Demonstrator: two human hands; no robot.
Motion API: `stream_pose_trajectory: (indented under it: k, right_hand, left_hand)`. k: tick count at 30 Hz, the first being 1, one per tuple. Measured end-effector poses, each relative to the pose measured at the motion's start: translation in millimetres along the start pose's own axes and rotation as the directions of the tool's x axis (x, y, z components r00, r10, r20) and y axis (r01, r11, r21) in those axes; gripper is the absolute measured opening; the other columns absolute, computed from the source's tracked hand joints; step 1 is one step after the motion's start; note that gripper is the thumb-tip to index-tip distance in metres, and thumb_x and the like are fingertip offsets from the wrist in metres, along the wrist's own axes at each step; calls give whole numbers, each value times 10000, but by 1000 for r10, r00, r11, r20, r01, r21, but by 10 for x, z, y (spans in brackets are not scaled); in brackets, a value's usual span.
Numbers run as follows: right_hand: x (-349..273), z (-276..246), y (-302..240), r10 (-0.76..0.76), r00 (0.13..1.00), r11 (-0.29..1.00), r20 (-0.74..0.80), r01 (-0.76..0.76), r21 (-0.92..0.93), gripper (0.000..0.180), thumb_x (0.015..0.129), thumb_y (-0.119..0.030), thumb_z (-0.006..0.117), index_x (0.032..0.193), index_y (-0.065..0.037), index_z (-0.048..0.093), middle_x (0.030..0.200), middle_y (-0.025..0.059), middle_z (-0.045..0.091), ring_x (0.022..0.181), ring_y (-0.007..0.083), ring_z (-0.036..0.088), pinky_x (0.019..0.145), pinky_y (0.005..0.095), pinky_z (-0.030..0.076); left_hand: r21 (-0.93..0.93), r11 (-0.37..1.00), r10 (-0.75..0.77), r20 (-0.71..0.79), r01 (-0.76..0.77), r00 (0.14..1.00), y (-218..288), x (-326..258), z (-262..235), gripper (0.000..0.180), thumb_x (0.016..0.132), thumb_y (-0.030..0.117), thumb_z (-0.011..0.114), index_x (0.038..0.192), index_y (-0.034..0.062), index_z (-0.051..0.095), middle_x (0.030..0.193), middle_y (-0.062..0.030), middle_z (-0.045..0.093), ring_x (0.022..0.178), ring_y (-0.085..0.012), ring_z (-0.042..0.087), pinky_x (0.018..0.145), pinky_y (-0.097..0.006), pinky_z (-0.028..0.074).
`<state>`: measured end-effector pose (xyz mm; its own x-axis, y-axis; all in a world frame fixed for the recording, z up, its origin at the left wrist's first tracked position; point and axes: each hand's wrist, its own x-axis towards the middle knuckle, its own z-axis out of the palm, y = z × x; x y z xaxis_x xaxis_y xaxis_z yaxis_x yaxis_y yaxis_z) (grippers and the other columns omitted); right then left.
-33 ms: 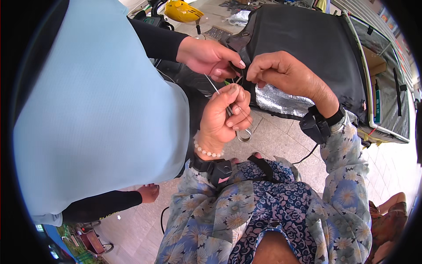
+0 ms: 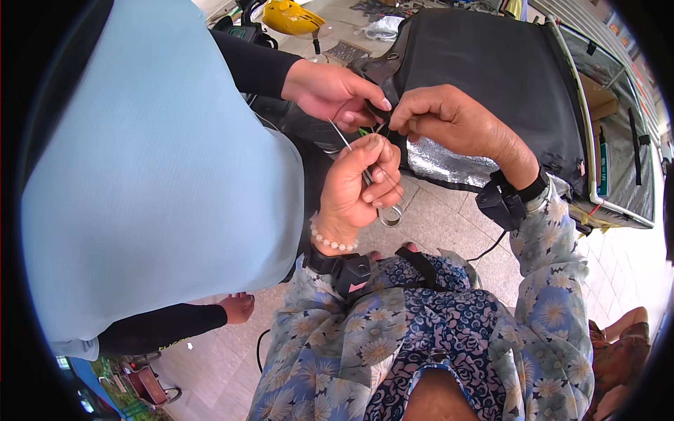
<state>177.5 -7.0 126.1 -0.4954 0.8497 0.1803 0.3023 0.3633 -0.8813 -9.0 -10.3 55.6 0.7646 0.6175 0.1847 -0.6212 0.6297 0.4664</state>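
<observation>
My left hand is closed around a pair of metal scissors, with the ring handles below the fist and the thin tip pointing up and left. A fine dark thread runs over its fingers. My right hand is pinched, its fingertips beside a small dark strip. Whatever lies in that pinch is too small to make out. Another person's hand, in a black sleeve, holds the strip from the far left, close to my fingertips.
The other person's light blue back fills the left side. Beyond the hands is a black cover with silver lining, next to a framed clear panel. A yellow helmet-like object is at the top. Paving lies below.
My right hand has shifted slightly left, bringing its fingertips against the dark strip by the other person's fingers. My left hand and the scissors stay almost still.
</observation>
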Motion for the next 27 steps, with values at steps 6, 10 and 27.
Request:
stream_pose_trajectory:
  k: [6, 10, 27]
  right_hand:
    - [-79, 203, 294, -117, 990, 915, -78, 77, -397, 123, 699, -43, 636, 817, -17, 612, 755, 126, 580, 695, 285, 578, 627, 338, 460]
    - [-176, 256, 493, -101, 992, 918, -70, 66, -392, 101, 720, -41, 632, 813, -13, 608, 739, 114, 579, 678, 270, 578, 619, 330, 460]
    - [-764, 242, 1414, 312, 950, 943, 17, -308, -125, 65, 780, -16, 598, 839, 13, 597, 771, 65, 583, 728, 157, 566, 694, 263, 453]
  left_hand:
    - [-29, 995, -103, -176, 99, 979, -134, -27, -131, 219, 894, 198, 495, 746, 36, 505, 576, -5, 453, 354, -48, 282, 367, -208, 266]
    - [56, 984, -150, -238, 168, 960, -130, -156, -318, 220, 879, 221, 518, 754, 43, 486, 598, 7, 407, 360, -38, 283, 350, -196, 249]
    - [911, 413, 313, -159, 17, 936, -812, 168, -1000, 303, 786, -45, 525, 1079, -7, 589, 1009, -83, 634, 941, -114, 580, 770, -226, 453]
